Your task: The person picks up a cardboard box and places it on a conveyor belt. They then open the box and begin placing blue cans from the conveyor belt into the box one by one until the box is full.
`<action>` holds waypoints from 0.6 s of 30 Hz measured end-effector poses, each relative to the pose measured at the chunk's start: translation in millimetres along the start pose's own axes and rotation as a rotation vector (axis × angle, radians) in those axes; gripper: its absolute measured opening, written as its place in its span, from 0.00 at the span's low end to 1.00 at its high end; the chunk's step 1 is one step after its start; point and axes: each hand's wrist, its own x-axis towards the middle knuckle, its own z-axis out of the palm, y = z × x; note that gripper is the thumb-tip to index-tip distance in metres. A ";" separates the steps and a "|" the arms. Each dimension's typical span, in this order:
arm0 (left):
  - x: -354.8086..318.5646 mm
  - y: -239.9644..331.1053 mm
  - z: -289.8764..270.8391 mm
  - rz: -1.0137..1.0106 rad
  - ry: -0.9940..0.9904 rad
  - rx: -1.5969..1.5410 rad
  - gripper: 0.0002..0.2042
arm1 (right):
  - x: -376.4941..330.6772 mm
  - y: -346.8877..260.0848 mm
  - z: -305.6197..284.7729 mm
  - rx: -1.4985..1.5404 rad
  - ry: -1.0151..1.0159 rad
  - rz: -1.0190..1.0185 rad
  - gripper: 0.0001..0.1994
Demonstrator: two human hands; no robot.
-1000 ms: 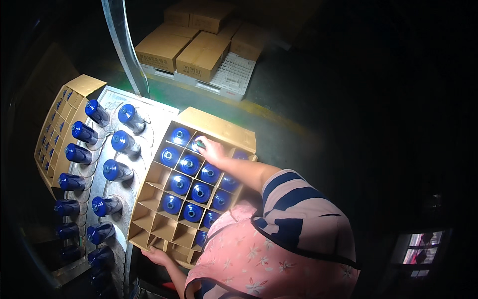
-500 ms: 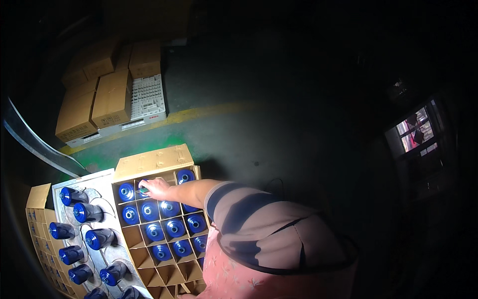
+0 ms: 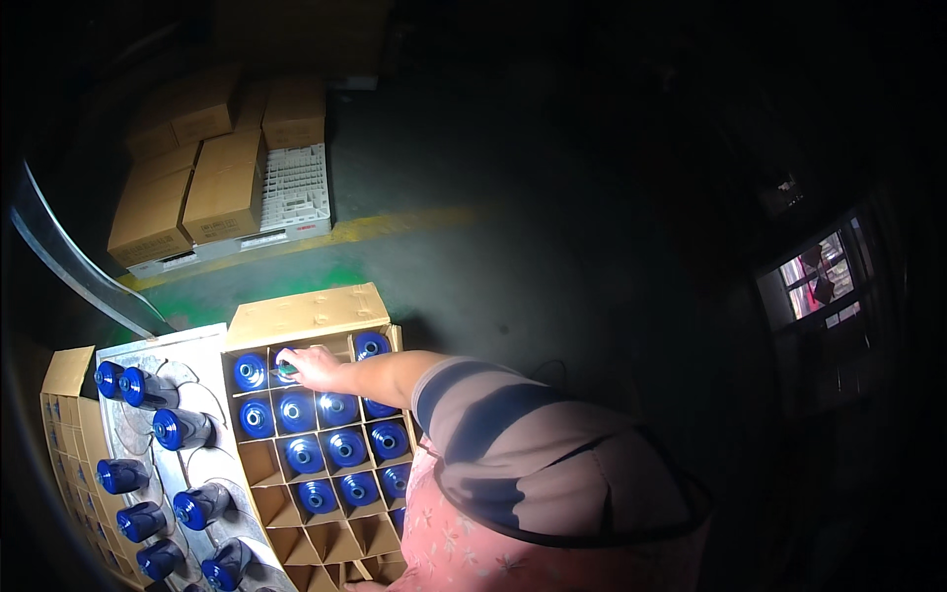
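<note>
An open cardboard carton point(image 3: 258, 464) is split by card dividers into cells. Blue cylindrical canisters point(image 3: 296, 410) with round center holes stand upright in many of them. From the right my right hand point(image 3: 314, 368) reaches over the far row, closed around a small green thing point(image 3: 287, 368). Its fingers cover part of a blue canister point(image 3: 284, 355) in the cell below; whether they touch it I cannot tell. At the bottom edge only a little of my left hand point(image 3: 365, 586) shows, beside the near dividers, its fingers mostly cut off.
Left of the carton, several blue canisters point(image 3: 183, 429) sit on a pale conveyor point(image 3: 212, 355) beside a curved metal rail point(image 3: 74, 252). A second divided carton point(image 3: 69, 434) stands beyond. Closed boxes point(image 3: 222, 183) rest on a white pallet point(image 3: 296, 187) at the back left.
Canisters on the conveyor have shifted toward the near end, and another has come in at its far left. My right hand stays over the same cell. The view has shifted slightly.
</note>
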 end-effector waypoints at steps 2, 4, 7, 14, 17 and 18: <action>-1.6 0.6 -0.7 0.007 -0.009 -0.008 0.17 | -0.6 -1.4 0.4 -0.003 0.026 -0.018 0.15; -3.4 1.4 -1.0 0.015 -0.016 -0.014 0.17 | -1.7 -1.3 -1.6 0.008 0.018 -0.032 0.15; -5.8 4.2 -1.4 0.024 -0.028 -0.025 0.16 | -5.1 -0.3 -8.1 0.006 0.037 -0.039 0.15; -14.8 11.7 0.9 0.054 -0.026 -0.046 0.15 | -10.9 0.7 -16.2 0.017 0.069 -0.044 0.15; -19.1 8.6 3.1 0.067 -0.028 -0.064 0.15 | -16.1 -1.7 -11.5 0.040 -0.007 -0.041 0.16; -21.2 7.8 1.4 0.071 -0.031 -0.069 0.14 | -16.6 -3.0 -11.2 0.029 -0.019 -0.040 0.16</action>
